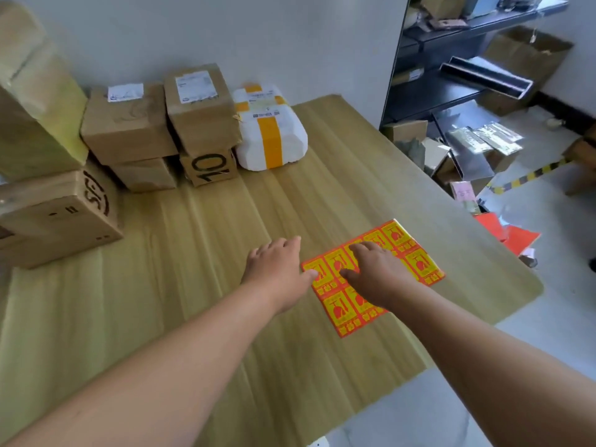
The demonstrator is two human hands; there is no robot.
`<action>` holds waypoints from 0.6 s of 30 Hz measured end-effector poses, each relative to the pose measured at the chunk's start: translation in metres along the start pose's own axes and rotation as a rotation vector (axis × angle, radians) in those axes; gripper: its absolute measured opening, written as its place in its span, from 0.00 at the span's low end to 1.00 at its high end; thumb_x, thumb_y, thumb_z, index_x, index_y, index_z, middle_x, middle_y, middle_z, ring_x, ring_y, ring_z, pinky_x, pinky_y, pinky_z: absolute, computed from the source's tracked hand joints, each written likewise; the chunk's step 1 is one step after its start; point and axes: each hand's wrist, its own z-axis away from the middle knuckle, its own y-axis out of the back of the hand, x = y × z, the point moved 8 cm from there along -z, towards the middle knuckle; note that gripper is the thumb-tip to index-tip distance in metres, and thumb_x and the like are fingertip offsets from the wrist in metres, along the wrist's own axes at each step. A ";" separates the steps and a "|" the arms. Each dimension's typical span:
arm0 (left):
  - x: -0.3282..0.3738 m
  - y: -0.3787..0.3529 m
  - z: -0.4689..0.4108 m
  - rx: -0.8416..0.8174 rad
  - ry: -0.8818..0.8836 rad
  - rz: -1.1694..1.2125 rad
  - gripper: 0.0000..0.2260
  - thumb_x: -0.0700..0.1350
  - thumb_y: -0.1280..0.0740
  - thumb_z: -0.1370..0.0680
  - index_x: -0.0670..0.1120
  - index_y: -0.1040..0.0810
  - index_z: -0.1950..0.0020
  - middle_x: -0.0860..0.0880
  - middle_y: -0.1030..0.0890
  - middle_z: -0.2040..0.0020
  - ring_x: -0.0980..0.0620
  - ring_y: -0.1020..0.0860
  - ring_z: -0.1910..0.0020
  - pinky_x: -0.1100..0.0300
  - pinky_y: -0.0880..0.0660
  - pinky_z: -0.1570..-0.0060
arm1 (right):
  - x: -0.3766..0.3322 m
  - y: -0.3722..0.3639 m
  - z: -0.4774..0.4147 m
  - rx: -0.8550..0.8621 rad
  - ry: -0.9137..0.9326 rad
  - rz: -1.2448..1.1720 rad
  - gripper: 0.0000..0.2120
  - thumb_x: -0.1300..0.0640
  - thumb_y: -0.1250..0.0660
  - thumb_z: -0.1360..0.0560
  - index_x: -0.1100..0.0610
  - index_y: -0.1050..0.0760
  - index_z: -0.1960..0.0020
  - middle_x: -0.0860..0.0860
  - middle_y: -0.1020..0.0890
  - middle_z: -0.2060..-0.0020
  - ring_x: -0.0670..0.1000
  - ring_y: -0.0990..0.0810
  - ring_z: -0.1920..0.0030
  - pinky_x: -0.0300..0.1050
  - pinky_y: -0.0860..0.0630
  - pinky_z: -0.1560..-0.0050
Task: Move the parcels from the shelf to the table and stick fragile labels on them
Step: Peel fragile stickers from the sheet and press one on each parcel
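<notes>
Table [225, 221] of pale wood fills most of the view, and a dark shelf [451, 59] stands beyond its far right corner, holding some boxes. Parcels crowd the table's far left: a tall box [35, 101], an SF box [61, 217] lying in front of it, brown boxes [129, 124] stacked in two layers, a lower one marked 10, and a white parcel [271, 130] banded with yellow tape at the right end. An orange and yellow label sheet [416, 253] lies flat near the table's right edge. The right hand [377, 275] rests on it, fingers straight and spread. The left hand [277, 269] lies just beside it, fingers straight, thumb touching the sheet's left edge.
</notes>
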 end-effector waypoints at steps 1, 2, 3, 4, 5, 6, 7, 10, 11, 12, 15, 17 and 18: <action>0.000 -0.006 -0.004 -0.016 0.020 0.015 0.32 0.61 0.38 0.23 0.47 0.43 0.24 0.46 0.33 0.28 0.46 0.36 0.29 0.51 0.40 0.31 | 0.001 -0.006 -0.004 -0.010 0.007 -0.003 0.27 0.41 0.40 0.21 0.55 0.36 0.28 0.54 0.32 0.30 0.58 0.31 0.32 0.51 0.30 0.35; -0.001 -0.012 -0.007 -0.031 0.041 0.032 0.32 0.60 0.38 0.23 0.47 0.43 0.24 0.46 0.33 0.28 0.45 0.35 0.29 0.51 0.39 0.32 | 0.002 -0.013 -0.007 -0.021 0.014 -0.006 0.27 0.41 0.40 0.22 0.55 0.36 0.28 0.54 0.32 0.30 0.58 0.31 0.31 0.52 0.30 0.35; -0.003 -0.018 -0.011 -0.048 0.064 0.051 0.32 0.60 0.37 0.23 0.47 0.43 0.24 0.45 0.33 0.28 0.45 0.35 0.29 0.51 0.38 0.32 | 0.002 -0.019 -0.010 -0.032 0.020 -0.009 0.27 0.41 0.39 0.22 0.55 0.36 0.28 0.54 0.32 0.29 0.58 0.32 0.31 0.52 0.31 0.34; -0.004 -0.024 -0.014 -0.067 0.088 0.075 0.33 0.59 0.37 0.23 0.47 0.43 0.24 0.45 0.33 0.28 0.44 0.34 0.29 0.51 0.37 0.33 | 0.003 -0.025 -0.013 -0.041 0.025 -0.012 0.28 0.41 0.39 0.22 0.55 0.36 0.27 0.54 0.34 0.28 0.58 0.34 0.29 0.52 0.32 0.33; -0.006 -0.030 -0.017 -0.084 0.112 0.105 0.33 0.59 0.36 0.23 0.47 0.43 0.24 0.44 0.34 0.28 0.44 0.34 0.29 0.52 0.37 0.33 | 0.005 -0.031 -0.015 -0.049 0.026 -0.014 0.29 0.41 0.39 0.22 0.54 0.38 0.26 0.54 0.36 0.26 0.58 0.36 0.28 0.52 0.34 0.31; -0.007 -0.036 -0.021 -0.100 0.136 0.144 0.33 0.58 0.36 0.23 0.47 0.43 0.24 0.44 0.34 0.28 0.44 0.35 0.29 0.52 0.36 0.33 | 0.007 -0.037 -0.018 -0.058 0.027 -0.016 0.31 0.40 0.40 0.22 0.54 0.40 0.24 0.54 0.39 0.24 0.58 0.39 0.26 0.52 0.36 0.29; -0.009 -0.042 -0.024 -0.115 0.161 0.184 0.33 0.57 0.35 0.23 0.47 0.43 0.24 0.44 0.34 0.28 0.44 0.34 0.29 0.53 0.35 0.34 | 0.009 -0.042 -0.020 -0.068 0.028 -0.021 0.32 0.40 0.40 0.22 0.53 0.42 0.23 0.54 0.41 0.23 0.58 0.41 0.25 0.52 0.38 0.28; -0.012 -0.060 -0.035 -0.145 0.245 0.307 0.33 0.55 0.33 0.24 0.46 0.41 0.24 0.44 0.33 0.28 0.45 0.33 0.30 0.54 0.34 0.35 | 0.019 -0.056 -0.023 -0.090 0.041 -0.021 0.34 0.39 0.40 0.22 0.51 0.46 0.22 0.52 0.46 0.22 0.57 0.47 0.23 0.53 0.43 0.25; -0.013 -0.066 -0.039 -0.155 0.277 0.358 0.33 0.55 0.32 0.24 0.46 0.41 0.24 0.44 0.32 0.28 0.45 0.32 0.30 0.55 0.34 0.35 | 0.022 -0.059 -0.024 -0.096 0.045 -0.015 0.34 0.39 0.40 0.22 0.50 0.47 0.22 0.52 0.47 0.22 0.56 0.48 0.22 0.53 0.45 0.25; -0.014 -0.072 -0.044 -0.161 0.309 0.412 0.33 0.53 0.32 0.24 0.46 0.40 0.24 0.45 0.32 0.28 0.45 0.31 0.31 0.55 0.33 0.34 | 0.025 -0.061 -0.025 -0.093 0.051 -0.008 0.35 0.39 0.40 0.22 0.50 0.48 0.22 0.51 0.48 0.21 0.56 0.50 0.22 0.53 0.46 0.24; -0.015 -0.083 -0.057 -0.122 0.389 0.591 0.32 0.50 0.30 0.25 0.46 0.38 0.25 0.45 0.30 0.29 0.46 0.29 0.33 0.55 0.32 0.35 | 0.028 -0.065 -0.025 -0.060 0.071 0.014 0.35 0.39 0.40 0.23 0.50 0.49 0.21 0.50 0.50 0.21 0.54 0.52 0.22 0.52 0.49 0.25; -0.014 -0.091 -0.063 -0.103 0.433 0.749 0.31 0.47 0.28 0.26 0.45 0.36 0.26 0.44 0.28 0.32 0.45 0.27 0.36 0.53 0.29 0.36 | 0.029 -0.069 -0.024 -0.049 0.072 0.023 0.36 0.39 0.40 0.23 0.49 0.50 0.21 0.50 0.51 0.21 0.54 0.53 0.22 0.52 0.50 0.25; -0.013 -0.096 -0.065 -0.112 0.457 0.833 0.31 0.46 0.28 0.27 0.44 0.35 0.27 0.42 0.26 0.34 0.44 0.25 0.38 0.51 0.27 0.37 | 0.028 -0.070 -0.023 -0.047 0.072 0.023 0.36 0.39 0.40 0.23 0.49 0.50 0.21 0.50 0.51 0.21 0.54 0.53 0.22 0.52 0.50 0.25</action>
